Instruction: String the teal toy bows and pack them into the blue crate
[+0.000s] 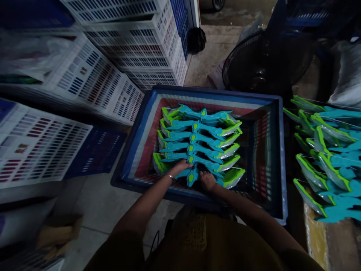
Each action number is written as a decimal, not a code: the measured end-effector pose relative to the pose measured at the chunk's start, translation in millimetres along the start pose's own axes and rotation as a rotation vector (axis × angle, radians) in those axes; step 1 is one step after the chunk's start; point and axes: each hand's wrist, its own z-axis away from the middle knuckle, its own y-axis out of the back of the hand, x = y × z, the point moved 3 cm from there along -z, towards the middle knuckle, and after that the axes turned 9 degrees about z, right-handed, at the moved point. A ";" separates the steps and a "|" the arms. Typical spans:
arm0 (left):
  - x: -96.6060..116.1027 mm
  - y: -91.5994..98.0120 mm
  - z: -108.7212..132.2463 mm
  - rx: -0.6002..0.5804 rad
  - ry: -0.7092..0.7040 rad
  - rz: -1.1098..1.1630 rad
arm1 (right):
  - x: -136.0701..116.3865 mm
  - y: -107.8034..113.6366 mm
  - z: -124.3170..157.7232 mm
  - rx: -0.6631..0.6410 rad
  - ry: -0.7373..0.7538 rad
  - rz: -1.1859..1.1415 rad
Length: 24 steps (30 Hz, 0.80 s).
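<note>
Several teal toy bows (204,141) with lime-green tips lie in a row inside a blue crate (282,158) lined with striped fabric. Both hands reach into the crate at the row's near end. My left hand (182,168) is closed around the left side of the nearest teal bow (191,177), a bracelet at its wrist. On the right of that bow's centre, my right hand (208,180) has its fingers curled against it; the fingertips are hidden in shadow. Clear wrapping shines on the bow tips.
More teal and green bows (335,154) are piled to the right of the crate. White slatted crates (135,47) stand stacked at the back left, with others (39,143) at the left. A black fan (262,64) stands behind the crate. Grey floor (93,210) shows at the lower left.
</note>
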 end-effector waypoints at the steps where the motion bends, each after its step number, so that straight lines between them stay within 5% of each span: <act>1: -0.4 -1.1 -5.4 -0.006 0.011 0.021 | 0.1 0.1 -0.6 -0.004 -0.002 -0.008; 7: -7.3 -3.5 -23.3 -0.036 0.075 0.138 | -1.3 4.0 -0.4 -0.021 -0.004 -0.026; 24: -18.1 -5.4 -14.3 -0.065 0.069 0.191 | -8.8 7.4 3.7 -0.023 -0.011 -0.130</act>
